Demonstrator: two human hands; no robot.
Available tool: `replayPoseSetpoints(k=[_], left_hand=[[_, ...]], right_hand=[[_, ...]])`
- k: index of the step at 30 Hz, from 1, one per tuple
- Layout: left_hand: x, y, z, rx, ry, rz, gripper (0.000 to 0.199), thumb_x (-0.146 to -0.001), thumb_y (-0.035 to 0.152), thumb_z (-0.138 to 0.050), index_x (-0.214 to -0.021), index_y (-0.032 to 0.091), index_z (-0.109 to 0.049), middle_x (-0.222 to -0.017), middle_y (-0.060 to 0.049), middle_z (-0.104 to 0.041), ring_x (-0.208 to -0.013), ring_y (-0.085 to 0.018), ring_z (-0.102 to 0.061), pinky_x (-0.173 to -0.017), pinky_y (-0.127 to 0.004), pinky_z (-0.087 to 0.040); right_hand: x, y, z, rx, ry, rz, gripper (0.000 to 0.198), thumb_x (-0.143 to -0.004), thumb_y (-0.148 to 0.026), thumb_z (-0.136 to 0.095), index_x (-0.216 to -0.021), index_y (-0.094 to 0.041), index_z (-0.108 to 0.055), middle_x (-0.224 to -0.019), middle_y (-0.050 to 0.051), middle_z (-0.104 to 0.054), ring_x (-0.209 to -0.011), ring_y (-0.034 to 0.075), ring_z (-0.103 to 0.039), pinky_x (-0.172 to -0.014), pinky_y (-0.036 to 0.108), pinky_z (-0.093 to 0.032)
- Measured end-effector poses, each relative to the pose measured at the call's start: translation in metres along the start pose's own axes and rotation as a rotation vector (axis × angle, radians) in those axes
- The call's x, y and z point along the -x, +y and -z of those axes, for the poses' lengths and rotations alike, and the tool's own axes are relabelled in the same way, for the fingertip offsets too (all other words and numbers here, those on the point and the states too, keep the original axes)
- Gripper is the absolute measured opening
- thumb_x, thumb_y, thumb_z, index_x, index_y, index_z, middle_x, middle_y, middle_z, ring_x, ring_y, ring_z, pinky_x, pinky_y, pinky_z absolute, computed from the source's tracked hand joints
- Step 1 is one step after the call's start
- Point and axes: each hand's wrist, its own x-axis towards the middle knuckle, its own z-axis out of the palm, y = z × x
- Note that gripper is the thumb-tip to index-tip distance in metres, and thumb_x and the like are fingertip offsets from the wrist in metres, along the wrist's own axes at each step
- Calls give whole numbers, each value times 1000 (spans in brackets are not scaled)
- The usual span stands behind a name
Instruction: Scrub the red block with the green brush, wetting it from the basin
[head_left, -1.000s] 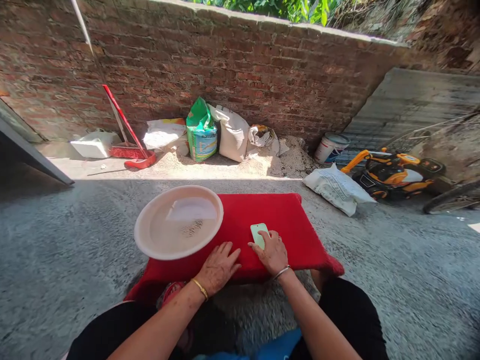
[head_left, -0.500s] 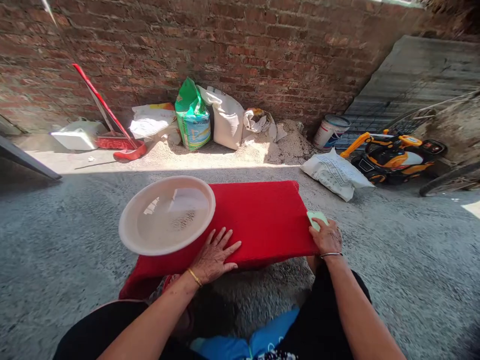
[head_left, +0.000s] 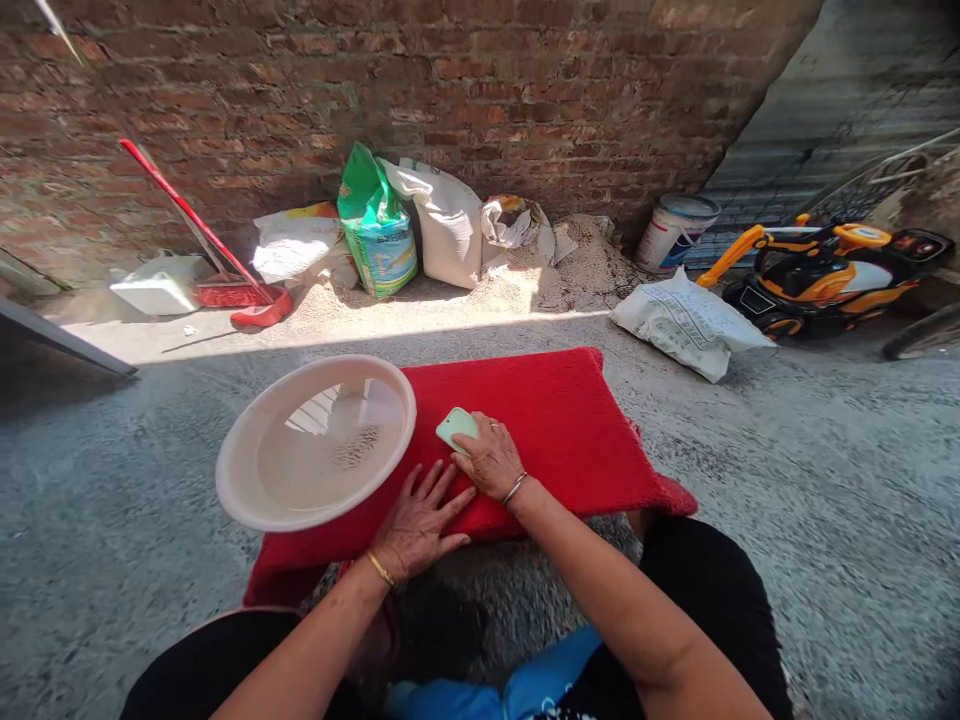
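A thick red cloth (head_left: 540,430) lies spread over a low bench in front of me, its edges hanging down. My left hand (head_left: 420,525) rests flat on its near edge, fingers spread, just right of the basin. In my right hand (head_left: 491,458) is a pale green scrub brush (head_left: 457,427) with a small hole at one end. It is pressed on the cloth near the middle, and its underside is hidden. A wide pale basin (head_left: 315,440) of water stands on the left part of the cloth, with dark specks or a pattern at its bottom.
Along the brick wall stand a green bag (head_left: 377,225), a white sack (head_left: 450,225) and a bucket (head_left: 677,232). A red broom and dustpan (head_left: 262,310) lean at left. On the right are a filled sack (head_left: 690,320) and a toy excavator (head_left: 825,275).
My right hand has moved left with the scrub brush, from the cloth's right end to near my left hand. The cloth's right near corner now sticks out further. My left hand stays flat.
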Motion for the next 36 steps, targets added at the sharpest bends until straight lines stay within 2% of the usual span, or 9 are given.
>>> replayPoseSetpoints(k=[3,8,11,13,16,20,29,33,36], left_hand=[[0,-2,-9,-25,78,-23,65,-80,63,-51,-139,40,-38,-151,-7,-32,-139,-31,-25,-111,-53,-15],[1,-5,-18,-59,175,-63,64,-81,66,-47,-138,38,-40,-149,-8,-36,-137,-31,-30,-110,-52,-15],[1,-5,-18,-58,171,-57,65,-80,67,-47,-138,38,-40,-149,-8,-36,-137,-31,-29,-110,-52,-15],[2,-5,-18,-53,161,-54,66,-80,66,-48,-139,38,-38,-150,-7,-34,-138,-31,-28,-110,-52,-15],[4,-5,-18,-43,149,-64,67,-81,66,-47,-141,38,-35,-151,-8,-32,-138,-31,-27,-110,-53,-16],[6,-4,-17,-17,146,-68,67,-83,67,-42,-141,36,-34,-151,-10,-31,-138,-33,-27,-109,-55,-17],[9,-7,-30,26,214,-98,72,-81,68,-45,-144,36,-28,-151,-12,-30,-138,-36,-27,-108,-57,-17],[11,-7,-31,17,235,-103,74,-78,66,-50,-143,35,-30,-152,-11,-27,-138,-35,-26,-109,-57,-15],[11,-6,-30,20,220,-96,74,-79,65,-51,-143,35,-30,-153,-10,-25,-138,-34,-25,-110,-56,-14]], right_hand=[[19,58,18,53,26,-136,32,-84,-38,-57,-113,-28,-67,-130,11,-47,-110,24,-48,-94,39,-38],[88,169,65,198,161,-578,37,-85,-41,-51,-112,-22,-68,-122,14,-51,-105,26,-51,-89,40,-41],[126,201,81,277,254,-794,42,-83,-47,-48,-108,-19,-69,-113,16,-55,-104,29,-51,-85,42,-43],[135,205,82,273,315,-807,48,-82,-52,-46,-107,-17,-68,-112,17,-55,-107,31,-50,-86,44,-42],[119,192,74,183,364,-712,54,-78,-56,-46,-108,-16,-68,-115,18,-53,-111,31,-49,-89,44,-42],[55,152,54,39,341,-578,52,-73,-50,-54,-109,-15,-67,-114,16,-54,-110,28,-51,-91,40,-43],[-126,32,9,-44,-87,-214,37,-76,-37,-61,-109,-23,-68,-105,8,-62,-97,23,-58,-84,32,-45],[-181,-20,-10,39,-177,-124,37,-83,-46,-55,-112,-28,-67,-111,9,-61,-100,24,-58,-86,34,-44],[-205,-36,-20,57,-278,-111,38,-86,-49,-50,-116,-31,-65,-118,9,-59,-104,24,-57,-85,33,-43]])
